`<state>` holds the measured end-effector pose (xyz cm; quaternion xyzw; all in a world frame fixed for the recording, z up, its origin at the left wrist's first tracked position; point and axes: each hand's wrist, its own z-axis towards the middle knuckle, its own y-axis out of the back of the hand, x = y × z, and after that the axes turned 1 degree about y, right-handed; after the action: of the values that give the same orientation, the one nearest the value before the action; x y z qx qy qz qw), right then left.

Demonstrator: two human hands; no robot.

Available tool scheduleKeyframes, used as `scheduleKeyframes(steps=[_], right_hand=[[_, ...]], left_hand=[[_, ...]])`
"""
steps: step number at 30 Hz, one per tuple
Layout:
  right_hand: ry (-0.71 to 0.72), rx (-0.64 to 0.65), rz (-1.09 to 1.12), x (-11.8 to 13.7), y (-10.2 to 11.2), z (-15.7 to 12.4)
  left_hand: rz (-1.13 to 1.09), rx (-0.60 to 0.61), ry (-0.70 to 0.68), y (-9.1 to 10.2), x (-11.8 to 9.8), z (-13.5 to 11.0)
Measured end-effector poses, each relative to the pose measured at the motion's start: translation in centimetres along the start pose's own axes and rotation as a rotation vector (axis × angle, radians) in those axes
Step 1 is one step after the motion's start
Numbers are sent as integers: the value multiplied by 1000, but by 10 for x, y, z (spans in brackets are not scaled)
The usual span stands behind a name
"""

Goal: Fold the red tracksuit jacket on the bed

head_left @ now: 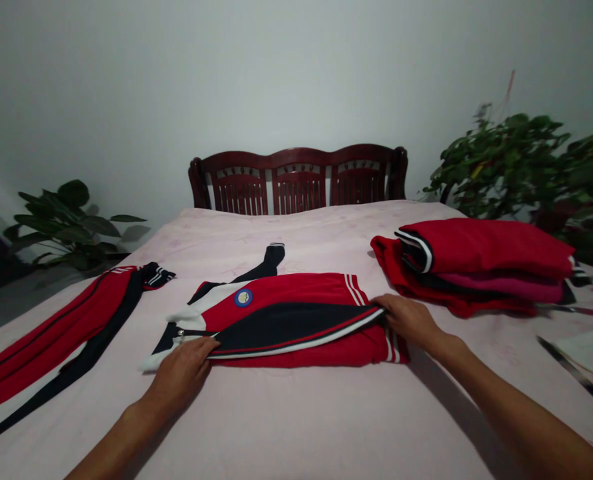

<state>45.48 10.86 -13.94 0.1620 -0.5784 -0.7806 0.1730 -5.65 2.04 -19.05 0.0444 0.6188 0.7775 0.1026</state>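
Observation:
A red, navy and white zip jacket [281,290] with a round blue badge lies partly folded on the bed, its collar to the left. One navy sleeve [296,325], edged with white and red piping, is laid lengthwise across its front. My left hand [186,363] grips the jacket near the collar and shoulder, beside the zip pull. At the other end, my right hand [409,323] pinches the sleeve by its cuff, close to the striped hem. The second sleeve [266,263] sticks out toward the headboard. My fingertips are partly hidden by cloth.
Folded red and dark clothes [491,250] form a stack at the right. Red and navy striped trousers or a similar garment [71,327] stretch along the left. Beyond the pink sheet [316,427] stands a wooden headboard [299,180]. Leafy plants [511,157] flank the bed.

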Motion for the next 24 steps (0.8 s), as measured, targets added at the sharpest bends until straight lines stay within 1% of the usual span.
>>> scheduleKeyframes(steps=[2,6,8,9,10,11,14,15,17,18,20,21,22,24], right_hand=[[-35,-109,-10,-2,13,14],[-68,-364,-19,4,47,38],[-26,-437,-9,13,57,37],[15,-447,4,19,56,31],[67,-430,22,25,53,23],[133,-385,43,31,46,11],[326,-168,122,45,12,-28],[345,-129,150,47,1,-39],[315,-155,201,47,-14,-56],[283,-193,224,46,-17,-60],[255,-250,265,43,-16,-63],[264,-258,285,42,-13,-64],[287,-252,304,42,-11,-64],[334,-215,329,44,-7,-65]], left_hand=[[-89,5,86,13,6,7],[-169,-68,248,40,19,24],[-168,-89,295,45,26,29],[-157,-92,317,43,31,29],[-144,-91,335,39,35,29],[-130,-91,345,33,39,27],[-111,-103,319,15,48,19],[-112,-120,294,11,48,17],[-120,-192,256,7,45,13],[-124,-243,245,8,43,10],[-129,-340,226,10,38,5],[-131,-362,214,11,36,2],[-137,-357,199,11,36,-2],[-168,-290,154,9,37,-11]])
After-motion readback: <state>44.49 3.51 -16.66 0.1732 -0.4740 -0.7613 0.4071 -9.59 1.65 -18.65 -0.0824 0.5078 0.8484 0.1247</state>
